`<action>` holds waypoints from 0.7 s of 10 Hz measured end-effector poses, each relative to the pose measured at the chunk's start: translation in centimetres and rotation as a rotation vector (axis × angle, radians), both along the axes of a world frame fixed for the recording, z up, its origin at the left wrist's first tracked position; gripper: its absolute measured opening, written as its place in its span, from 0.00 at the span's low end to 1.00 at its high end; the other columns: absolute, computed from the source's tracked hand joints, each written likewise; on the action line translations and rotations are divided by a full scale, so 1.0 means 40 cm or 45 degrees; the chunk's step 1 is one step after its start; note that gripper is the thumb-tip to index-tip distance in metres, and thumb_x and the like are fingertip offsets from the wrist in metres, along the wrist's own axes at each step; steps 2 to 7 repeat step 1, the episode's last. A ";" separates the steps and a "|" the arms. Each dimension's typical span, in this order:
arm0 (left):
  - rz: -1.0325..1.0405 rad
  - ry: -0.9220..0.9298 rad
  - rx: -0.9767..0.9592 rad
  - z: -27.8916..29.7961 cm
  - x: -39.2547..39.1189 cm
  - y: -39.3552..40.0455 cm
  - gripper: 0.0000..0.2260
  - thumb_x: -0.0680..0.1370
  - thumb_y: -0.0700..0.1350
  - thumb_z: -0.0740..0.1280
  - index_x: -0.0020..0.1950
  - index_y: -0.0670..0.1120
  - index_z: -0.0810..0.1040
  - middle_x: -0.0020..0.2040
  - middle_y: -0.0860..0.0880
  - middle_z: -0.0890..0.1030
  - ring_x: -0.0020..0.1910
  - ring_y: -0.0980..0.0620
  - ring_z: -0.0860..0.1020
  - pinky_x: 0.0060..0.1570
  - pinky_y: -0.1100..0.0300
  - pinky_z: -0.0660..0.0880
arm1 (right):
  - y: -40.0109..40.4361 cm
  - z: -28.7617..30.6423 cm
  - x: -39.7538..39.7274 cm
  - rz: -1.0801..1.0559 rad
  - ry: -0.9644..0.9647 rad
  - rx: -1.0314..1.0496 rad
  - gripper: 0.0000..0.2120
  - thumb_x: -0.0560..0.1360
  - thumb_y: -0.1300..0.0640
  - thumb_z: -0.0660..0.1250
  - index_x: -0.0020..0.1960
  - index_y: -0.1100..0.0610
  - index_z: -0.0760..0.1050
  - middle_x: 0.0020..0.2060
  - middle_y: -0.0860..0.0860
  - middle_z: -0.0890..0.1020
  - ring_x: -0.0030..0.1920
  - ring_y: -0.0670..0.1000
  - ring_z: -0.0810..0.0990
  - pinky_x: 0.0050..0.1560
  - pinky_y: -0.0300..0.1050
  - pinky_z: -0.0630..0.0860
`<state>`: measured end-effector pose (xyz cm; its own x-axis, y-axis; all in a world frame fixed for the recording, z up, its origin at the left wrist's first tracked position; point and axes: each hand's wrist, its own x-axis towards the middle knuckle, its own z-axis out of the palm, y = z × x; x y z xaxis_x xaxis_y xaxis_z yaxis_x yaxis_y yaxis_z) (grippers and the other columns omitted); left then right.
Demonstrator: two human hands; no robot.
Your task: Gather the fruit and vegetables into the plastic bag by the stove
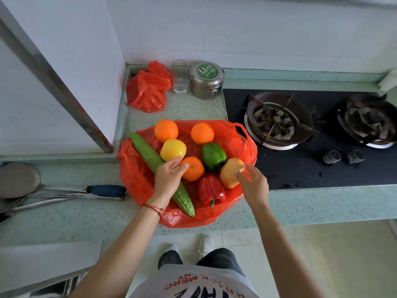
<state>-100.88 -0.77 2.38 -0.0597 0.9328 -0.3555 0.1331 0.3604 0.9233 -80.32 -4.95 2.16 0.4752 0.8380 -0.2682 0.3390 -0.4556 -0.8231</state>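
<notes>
The red plastic bag [240, 134] lies spread flat on the counter [300, 203], left of the stove [322, 164], with the produce on it — oranges, peppers, a bitter gourd [148, 153]. The left hand [169, 179] touches the near orange [193, 169] with loose fingers; the right hand [253, 183] pinches a bag handle beside the potato [229, 173].

Red string bracelet [153, 208], white printed shirt [193, 282]

I stand at a speckled pale-green counter [311, 203] that runs along a white tiled wall [279, 29]. A black gas stove [300, 168] with two burners is set into its right end, and a white panel with a metal edge [49, 67] rises at the left. Below me the floor [333, 254] is pale tile in soft daylight.
</notes>
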 end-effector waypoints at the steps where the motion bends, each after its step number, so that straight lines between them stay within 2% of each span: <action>1: -0.103 0.204 0.108 0.011 -0.012 -0.014 0.20 0.76 0.45 0.67 0.66 0.41 0.73 0.64 0.43 0.77 0.61 0.50 0.75 0.59 0.60 0.70 | -0.015 0.006 -0.021 0.006 -0.074 0.033 0.24 0.74 0.50 0.66 0.68 0.54 0.69 0.64 0.53 0.76 0.64 0.52 0.73 0.60 0.45 0.70; 7: -0.103 0.204 0.108 0.011 -0.012 -0.014 0.20 0.76 0.45 0.67 0.66 0.41 0.73 0.64 0.43 0.77 0.61 0.50 0.75 0.59 0.60 0.70 | -0.015 0.006 -0.021 0.006 -0.074 0.033 0.24 0.74 0.50 0.66 0.68 0.54 0.69 0.64 0.53 0.76 0.64 0.52 0.73 0.60 0.45 0.70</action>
